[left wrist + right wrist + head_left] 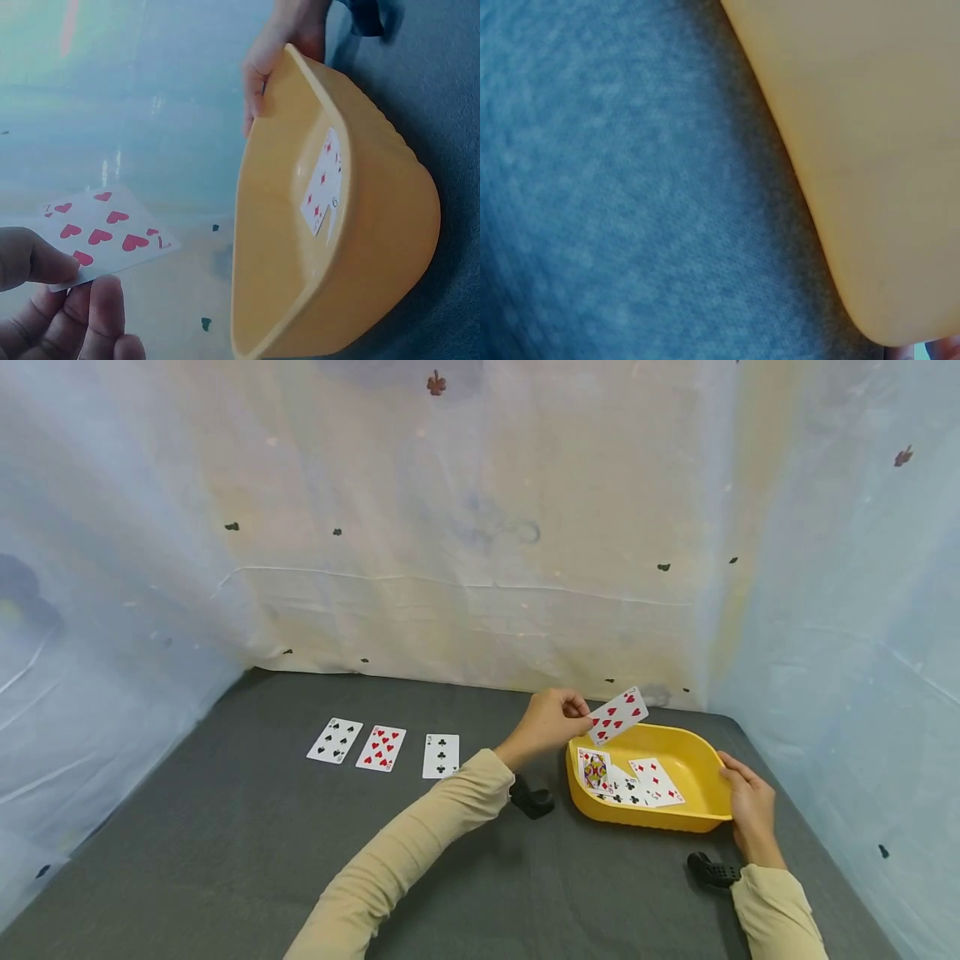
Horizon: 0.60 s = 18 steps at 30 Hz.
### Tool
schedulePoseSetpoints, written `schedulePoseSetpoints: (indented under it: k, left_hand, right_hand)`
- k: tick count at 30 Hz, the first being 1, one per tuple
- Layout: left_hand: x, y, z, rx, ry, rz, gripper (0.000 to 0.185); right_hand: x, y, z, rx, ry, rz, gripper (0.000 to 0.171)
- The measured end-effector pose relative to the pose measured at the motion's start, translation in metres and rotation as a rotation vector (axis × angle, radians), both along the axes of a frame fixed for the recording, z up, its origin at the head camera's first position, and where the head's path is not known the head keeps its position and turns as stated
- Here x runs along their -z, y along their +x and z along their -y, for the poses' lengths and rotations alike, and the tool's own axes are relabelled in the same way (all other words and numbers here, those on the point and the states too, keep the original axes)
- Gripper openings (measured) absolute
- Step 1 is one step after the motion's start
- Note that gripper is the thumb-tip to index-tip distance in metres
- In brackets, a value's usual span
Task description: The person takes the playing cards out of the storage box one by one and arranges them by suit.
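Note:
In the head view my left hand (553, 722) pinches a playing card, the seven of hearts (618, 717), over the back left rim of a yellow plastic tub (697, 760). The left wrist view shows the card (112, 225) face up, held at one corner between thumb and fingers. My right hand (752, 806) grips the tub's right end at the rim. Inside the tub lie several overlapping cards, among them a face card (595, 770) and a diamonds card (656, 782). The right wrist view shows mostly the tub's outer wall (885, 172).
Left of the tub, a spades card (335, 741), a hearts card (382, 748) and a clubs card (441, 756) lie apart in a row, face up, on the dark grey table (225, 843). Pale patterned sheeting (480, 527) surrounds the table's back and sides.

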State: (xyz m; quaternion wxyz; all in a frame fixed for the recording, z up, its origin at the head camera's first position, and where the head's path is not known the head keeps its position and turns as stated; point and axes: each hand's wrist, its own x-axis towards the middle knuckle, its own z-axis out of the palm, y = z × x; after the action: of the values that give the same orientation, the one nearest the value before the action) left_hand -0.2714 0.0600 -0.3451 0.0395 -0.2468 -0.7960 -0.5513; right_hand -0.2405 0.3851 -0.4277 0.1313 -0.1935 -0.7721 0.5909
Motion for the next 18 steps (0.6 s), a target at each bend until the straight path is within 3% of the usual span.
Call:
schedulePoseSetpoints:
  k: [5,12,18]
  left_hand:
    - [0.002,0.0,0.009,0.006,0.095,0.113,0.005]
    - [0.009,-0.003,0.024,0.036,0.318,0.262,0.004]
    - [0.01,0.001,0.043,0.044,0.369,0.312,0.008]
  right_hand:
    - [-0.001,0.0,0.0,-0.001,-0.008,0.008,0.046]
    - [-0.002,0.0,0.001,-0.004,0.002,0.007,0.046]
    - [-0.002,0.0,0.001,0.004,0.003,0.001,0.046]
